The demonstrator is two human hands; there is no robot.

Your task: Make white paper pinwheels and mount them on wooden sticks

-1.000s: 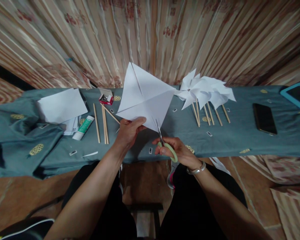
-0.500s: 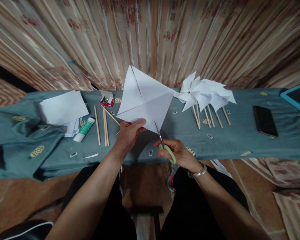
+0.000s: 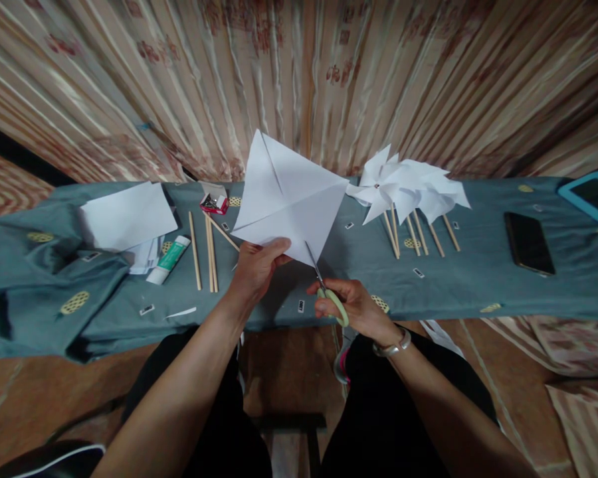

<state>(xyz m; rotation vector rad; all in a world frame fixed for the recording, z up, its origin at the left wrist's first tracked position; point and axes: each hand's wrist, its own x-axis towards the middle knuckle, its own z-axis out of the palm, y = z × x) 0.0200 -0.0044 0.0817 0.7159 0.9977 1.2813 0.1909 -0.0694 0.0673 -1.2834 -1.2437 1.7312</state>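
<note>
A creased square of white paper [image 3: 292, 192] is held up above the cloth, with slits running in from its upper left and left corners. My left hand [image 3: 259, 265] pinches its lower edge, thumb on top. In my right hand [image 3: 356, 305] are scissors [image 3: 336, 307] with pale green handles. Their blades reach over the paper's lower right corner and look nearly closed. To the right lie several white paper pinwheels [image 3: 408, 182] on wooden sticks.
Left on the blue-green cloth [image 3: 259, 312] are a stack of white paper [image 3: 129, 216], a glue stick [image 3: 169, 259], several wooden sticks [image 3: 211, 255], a small red box of pins [image 3: 214, 200] and a paper sliver [image 3: 182, 312]. A phone [image 3: 528, 242] and blue-framed device [image 3: 595, 196] lie right. A curtain [image 3: 299, 79] hangs behind.
The scissor blades have closed slightly at the paper's lower right corner. Both hands and the paper stay almost in the same place.
</note>
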